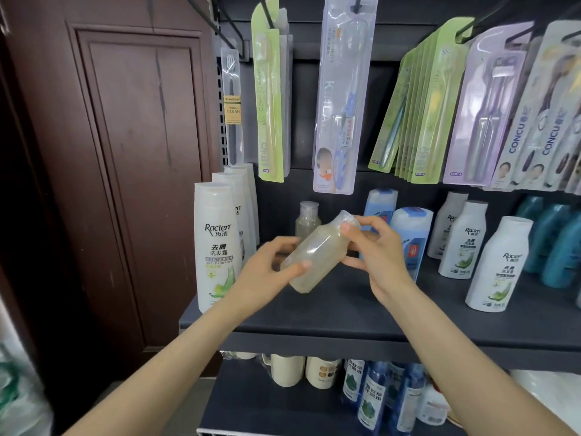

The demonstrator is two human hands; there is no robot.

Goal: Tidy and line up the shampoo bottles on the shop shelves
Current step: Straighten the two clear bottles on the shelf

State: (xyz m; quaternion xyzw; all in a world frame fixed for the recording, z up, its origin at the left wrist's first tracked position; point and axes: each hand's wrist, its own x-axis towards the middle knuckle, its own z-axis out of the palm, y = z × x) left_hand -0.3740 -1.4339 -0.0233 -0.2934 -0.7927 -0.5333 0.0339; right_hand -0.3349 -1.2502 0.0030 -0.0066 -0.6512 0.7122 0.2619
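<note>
Both hands grip tilted clear bottle (314,251) of yellowish liquid.

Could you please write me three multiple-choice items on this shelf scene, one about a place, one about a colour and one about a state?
1. Where does the second small clear bottle stand?
A. On the shelf behind the held one
B. On the lower shelf
C. Hanging from a hook

2. What colour are the bottles at the far right end of the shelf?
A. Red
B. Teal
C. Black

3. How is the clear bottle held?
A. Upright in one hand
B. Tilted, in both hands
C. Lying on the shelf untouched

Answers:
1 A: it stands upright towards the back, right of the tall white bottles.
2 B: the teal bottles are plainly blue-green.
3 B: the left hand grips its base and the right hand pinches its cap end, with the cap raised to the right.
</note>
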